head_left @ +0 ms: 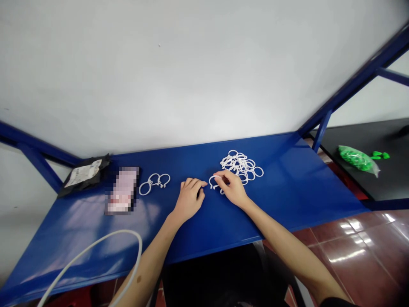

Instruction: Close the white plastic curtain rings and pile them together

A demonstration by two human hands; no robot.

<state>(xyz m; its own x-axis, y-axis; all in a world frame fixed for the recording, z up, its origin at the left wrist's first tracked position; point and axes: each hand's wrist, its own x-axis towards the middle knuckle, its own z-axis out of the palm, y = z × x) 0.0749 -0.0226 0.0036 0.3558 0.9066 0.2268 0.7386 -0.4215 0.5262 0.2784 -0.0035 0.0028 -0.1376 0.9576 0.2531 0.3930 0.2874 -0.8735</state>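
Observation:
My right hand (pixel 233 187) pinches a white open plastic ring (pixel 211 181) with small knobbed ends, just above the blue table. Part of another white ring (pixel 222 192) shows beneath that hand. My left hand (pixel 191 197) is to the left of the held ring, palm down, with slightly bent fingers and the thumb apart; nothing shows in it. Beyond my right hand lies a loose pile of white rings (pixel 242 164). Further left, a small group of similar rings (pixel 154 182) lies on the tabletop, apart from my left hand.
On the blue table (pixel 191 160), a pixelated flat object (pixel 124 189) and a black package (pixel 84 172) lie at the left. A white cable (pixel 96 243) loops across the near left. A bag of green pieces (pixel 358 160) sits on the dark table at the right.

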